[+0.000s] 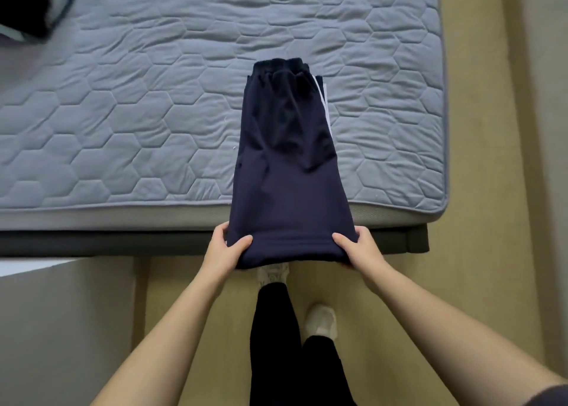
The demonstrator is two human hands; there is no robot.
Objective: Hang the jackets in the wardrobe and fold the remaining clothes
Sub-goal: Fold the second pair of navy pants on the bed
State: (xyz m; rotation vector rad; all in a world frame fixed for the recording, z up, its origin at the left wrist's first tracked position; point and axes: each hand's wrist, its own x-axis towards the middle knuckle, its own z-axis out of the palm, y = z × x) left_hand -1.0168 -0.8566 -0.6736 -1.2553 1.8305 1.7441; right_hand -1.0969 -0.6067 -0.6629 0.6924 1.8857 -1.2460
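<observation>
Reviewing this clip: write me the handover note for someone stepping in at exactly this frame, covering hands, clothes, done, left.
Left hand: gripping the near left corner of the navy trousers.
Right hand: gripping the near right corner.
Trousers: already folded lengthwise, waistband at the far end on the mattress, near end held just past the bed's edge.
More dark and pale clothing sits at the bed's far left corner, mostly out of view.
Done: the lengthwise fold.
Left: probably bring the held end up to the waistband, then deal with the pile. No wardrobe or jackets are identifiable here.
</observation>
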